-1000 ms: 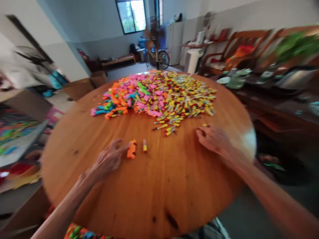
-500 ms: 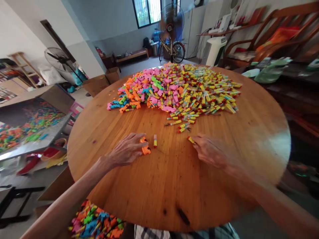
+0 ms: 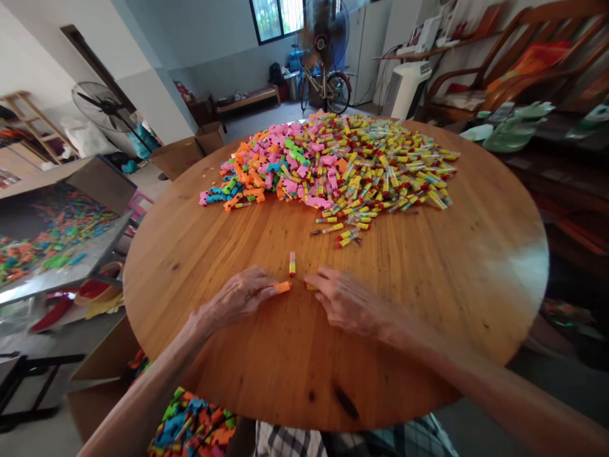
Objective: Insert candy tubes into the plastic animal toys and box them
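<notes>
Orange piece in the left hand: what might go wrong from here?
The orange piece sticks out beyond the left hand's fingers, so it could twist in that grip if pushed. The loose tube lies just beyond the gap between both hands, and the right hand might knock it.

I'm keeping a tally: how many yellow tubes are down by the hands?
2. One yellow tube lies on the tabletop, beyond the orange piece in the left hand; a second tube, mostly covered, is in the right hand. Fingers might hide more.
</notes>
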{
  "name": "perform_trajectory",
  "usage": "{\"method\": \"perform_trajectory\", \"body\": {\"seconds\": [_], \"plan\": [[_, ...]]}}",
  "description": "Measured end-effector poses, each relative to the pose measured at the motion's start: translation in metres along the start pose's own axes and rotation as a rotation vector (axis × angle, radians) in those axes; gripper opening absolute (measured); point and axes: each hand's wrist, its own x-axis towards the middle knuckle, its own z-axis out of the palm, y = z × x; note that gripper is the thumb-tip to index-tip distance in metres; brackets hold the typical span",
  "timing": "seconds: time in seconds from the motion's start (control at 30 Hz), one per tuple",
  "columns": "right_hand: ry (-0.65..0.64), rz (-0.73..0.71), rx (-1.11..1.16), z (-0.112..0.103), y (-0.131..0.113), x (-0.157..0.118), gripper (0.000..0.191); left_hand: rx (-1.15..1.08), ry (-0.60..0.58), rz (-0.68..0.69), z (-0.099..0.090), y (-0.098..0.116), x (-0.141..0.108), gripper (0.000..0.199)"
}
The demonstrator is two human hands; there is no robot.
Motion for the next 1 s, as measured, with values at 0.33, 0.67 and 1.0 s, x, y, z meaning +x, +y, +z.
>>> {"method": "perform_trajectory", "body": {"seconds": [0.33, 0.67, 1.0], "plan": [[0.013, 0.026, 0.016, 0.011, -0.007, 0.022, 0.025, 0.100, 0.174, 0.003, 0.008, 0.005, 0.004, 0.026], [0.053, -0.020, 0.088, 0.014, -0.003, 0.018, 0.026, 0.103, 0.197, 0.105, 0.020, 0.015, 0.010, 0.020], [0.067, -0.051, 0.077, 0.014, -0.005, 0.015, 0.028, 0.104, 0.201, 0.104, 0.025, 0.012, 0.010, 0.021]]}}
